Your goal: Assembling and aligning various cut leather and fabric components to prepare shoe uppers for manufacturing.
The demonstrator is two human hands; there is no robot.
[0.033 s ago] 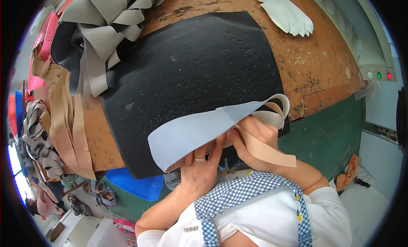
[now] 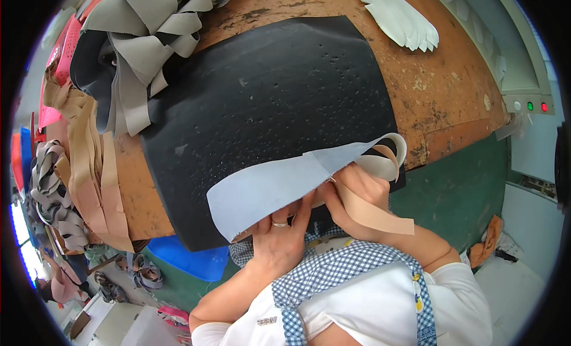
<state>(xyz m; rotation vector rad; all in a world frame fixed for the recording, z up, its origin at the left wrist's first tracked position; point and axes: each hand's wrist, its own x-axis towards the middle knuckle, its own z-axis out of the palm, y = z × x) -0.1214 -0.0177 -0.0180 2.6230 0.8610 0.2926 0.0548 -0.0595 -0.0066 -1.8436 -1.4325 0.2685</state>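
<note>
At lower centre of the frame, the left hand [image 2: 279,242] has its grip closed on the lower edge of the pale blue strip [image 2: 262,188], fingertips partly hidden. The right hand [image 2: 361,188], just right, pinches that edge, a tan strip [image 2: 377,215] draping across it. Below lies a black mat [image 2: 267,96] on the worktop [image 2: 443,84].
</note>
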